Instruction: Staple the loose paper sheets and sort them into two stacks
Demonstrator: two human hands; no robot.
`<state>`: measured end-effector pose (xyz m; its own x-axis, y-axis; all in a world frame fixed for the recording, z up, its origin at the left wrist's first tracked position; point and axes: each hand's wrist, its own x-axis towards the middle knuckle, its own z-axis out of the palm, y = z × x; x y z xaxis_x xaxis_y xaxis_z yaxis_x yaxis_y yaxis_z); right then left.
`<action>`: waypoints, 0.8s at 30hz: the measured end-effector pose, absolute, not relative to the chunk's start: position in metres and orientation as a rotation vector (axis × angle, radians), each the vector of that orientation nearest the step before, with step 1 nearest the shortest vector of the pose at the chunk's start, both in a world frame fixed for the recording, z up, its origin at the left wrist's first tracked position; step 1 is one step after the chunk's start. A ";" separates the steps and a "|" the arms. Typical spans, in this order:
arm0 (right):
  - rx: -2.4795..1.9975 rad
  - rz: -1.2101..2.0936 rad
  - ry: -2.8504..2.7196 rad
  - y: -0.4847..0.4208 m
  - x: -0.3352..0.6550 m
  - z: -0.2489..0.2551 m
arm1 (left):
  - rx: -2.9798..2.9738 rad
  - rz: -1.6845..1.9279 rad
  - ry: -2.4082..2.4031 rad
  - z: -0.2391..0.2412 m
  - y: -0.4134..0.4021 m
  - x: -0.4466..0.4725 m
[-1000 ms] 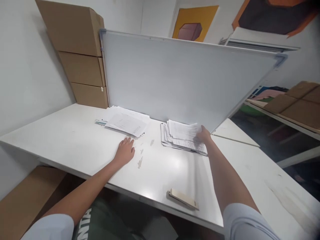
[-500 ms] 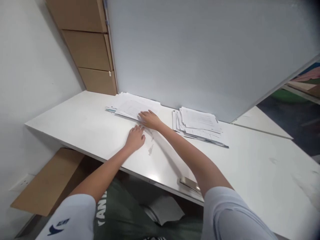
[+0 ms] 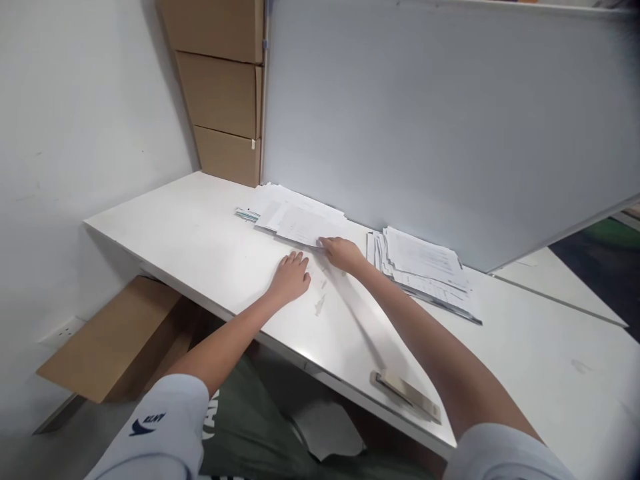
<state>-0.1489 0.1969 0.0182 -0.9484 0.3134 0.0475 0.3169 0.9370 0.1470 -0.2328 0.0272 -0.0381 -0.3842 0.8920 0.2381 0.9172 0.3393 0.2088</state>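
Observation:
My right hand (image 3: pixel 343 254) pinches the near right corner of a printed sheet of paper (image 3: pixel 303 225), which is shifted toward me from the left paper stack (image 3: pixel 280 195). Flat on the white table, fingers stretched out, lies my left hand (image 3: pixel 291 277); it holds nothing and is just in front of the stack. To the right of my right hand is a second stack of printed papers (image 3: pixel 425 260), its sheets unevenly layered. A beige stapler (image 3: pixel 407 395) rests near the table's front edge, below my right forearm.
Behind the white table (image 3: pixel 165 223) stands a large grey-white board (image 3: pixel 425 120). Stacked cardboard boxes (image 3: pixel 220 93) are at the back left corner. An open cardboard box (image 3: pixel 110 340) sits below the table's left edge. Torn paper-like marks (image 3: pixel 320 305) show on the tabletop.
My right hand has closed on the sheet's corner and drawn it to the right off the stack's edge. My left hand stays flat on the table. The view has shifted left.

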 end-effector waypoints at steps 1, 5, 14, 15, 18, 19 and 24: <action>-0.509 -0.247 -3.069 0.198 -0.146 0.020 | -1.697 -0.485 -2.501 -0.039 0.027 -0.233; -0.568 -0.292 -3.023 0.203 -0.131 0.031 | -1.691 -0.537 -2.496 -0.043 0.025 -0.231; -0.759 -0.256 -2.887 0.173 -0.079 0.042 | -1.543 -0.660 -2.365 -0.020 0.060 -0.299; -0.746 -0.249 -2.907 0.165 -0.064 0.042 | -1.613 -0.639 -2.333 -0.019 0.068 -0.309; -0.614 -0.203 -3.007 0.135 -0.017 0.041 | -1.778 -0.594 -2.299 -0.020 0.086 -0.326; -0.547 -0.175 -3.034 0.123 -0.005 0.040 | -1.810 -0.598 -2.281 -0.021 0.089 -0.327; -0.298 -0.060 -3.171 0.065 0.015 0.032 | -1.879 -0.660 -2.221 -0.021 0.089 -0.324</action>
